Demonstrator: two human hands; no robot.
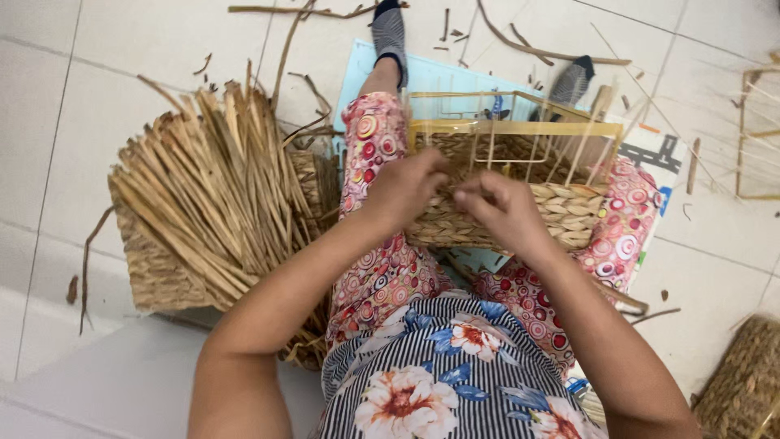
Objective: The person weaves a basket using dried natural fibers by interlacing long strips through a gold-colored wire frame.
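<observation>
Half-woven basket (520, 191) sits on the person's lap, between the knees, built on a gold wire frame (520, 128) w/ the lower part already covered in braided straw and the upper wires bare. Looks like the weaving step: working a strand along the top edge of the woven band, near side.

Left hand (404, 191) is curled at the basket's near-left corner, fingers bent in against the weave. Right hand (500, 210) just beside it, fingers pinched together, prob. on a strand, but the strand itself can't be made out. Hands nearly touch.

Next move likely calls for threading the strand behind the next upright wire and pulling it snug w/o bending the frame.

Outward: a bundle of dry straw stalks (207, 183) stands in another woven basket (158, 276) at the person's left, on white floor tiles (122, 49) w/ scraps scattered about. A blue mat (422, 77) lies under the legs.

Hidden: fingertips of both hands, basket's near wall behind the hands. Bottom right, a further woven piece (743, 386) is cut off by the edge.
</observation>
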